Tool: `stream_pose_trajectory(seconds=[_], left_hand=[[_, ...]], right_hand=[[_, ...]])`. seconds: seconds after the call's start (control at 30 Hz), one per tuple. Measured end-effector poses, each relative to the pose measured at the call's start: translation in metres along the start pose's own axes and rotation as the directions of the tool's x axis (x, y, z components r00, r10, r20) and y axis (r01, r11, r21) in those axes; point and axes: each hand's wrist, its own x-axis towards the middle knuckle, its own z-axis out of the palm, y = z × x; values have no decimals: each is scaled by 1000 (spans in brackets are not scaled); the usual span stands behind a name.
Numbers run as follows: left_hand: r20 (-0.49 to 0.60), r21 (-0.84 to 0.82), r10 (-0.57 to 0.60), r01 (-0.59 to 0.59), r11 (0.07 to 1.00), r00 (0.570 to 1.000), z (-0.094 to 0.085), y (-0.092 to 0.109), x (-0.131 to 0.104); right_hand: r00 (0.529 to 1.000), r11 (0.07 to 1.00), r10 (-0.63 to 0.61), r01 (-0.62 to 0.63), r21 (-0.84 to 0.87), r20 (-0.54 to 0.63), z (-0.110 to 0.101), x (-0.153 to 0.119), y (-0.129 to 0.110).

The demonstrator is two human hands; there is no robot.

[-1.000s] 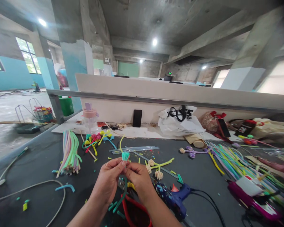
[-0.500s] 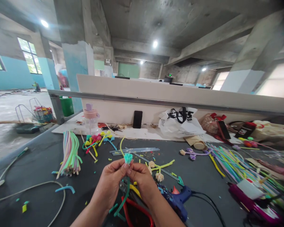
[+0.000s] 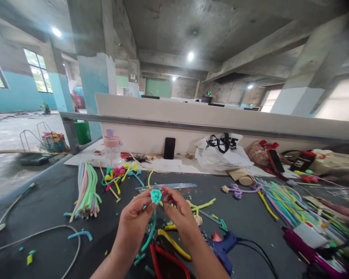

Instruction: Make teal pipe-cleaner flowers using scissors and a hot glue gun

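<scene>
Left hand [image 3: 136, 217]: pinching the teal bloom [image 3: 156, 196] near its base. Right hand [image 3: 180, 213]: newly loosened, fingers spread just beside it (contact uncertain). Bloom: above the tabletop [image 3: 100, 232], tipped further toward the viewer than before, stem [image 3: 151, 232] hanging; support apparently left to one hand.

The teal flower [image 3: 156, 196] looks fuzzy; the tabletop [image 3: 54, 201] (smooth, too) looks matt.

A mostly bare lane of tabletop [image 3: 96, 224] runs between the left hand [image 3: 133, 221] and the looped cable [image 3: 79, 248]. Beyond the fingers [image 3: 176, 197], clear sticks [image 3: 174, 186] bar the way; red handles [image 3: 156, 261] obstruct the gap between the 2 forearms [image 3: 205, 255], and a blue glue gun [image 3: 225, 244] crowds the right one.
</scene>
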Motion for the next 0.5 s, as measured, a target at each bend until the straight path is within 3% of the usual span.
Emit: stream_pose_trajectory(seconds=[0.1,0.27,0.37,0.5], left_hand=[[3,85,69,-69,994,998,0,2,0],[74,285,216,-228,931,974,1,8,-1],[181,385,292,-341,858,939,-1,6,1],[211,456,303,-368,811,929,-6,-2,4]], right_hand=[[984,984,-175,175,-36,19,-1,-2,0],[969,968,-249,249,-19,2,8,-5,3],[950,949,-311,309,-58,-26,7,-3,1],[892,876,-450,432,-213,-45,1,0,-2]])
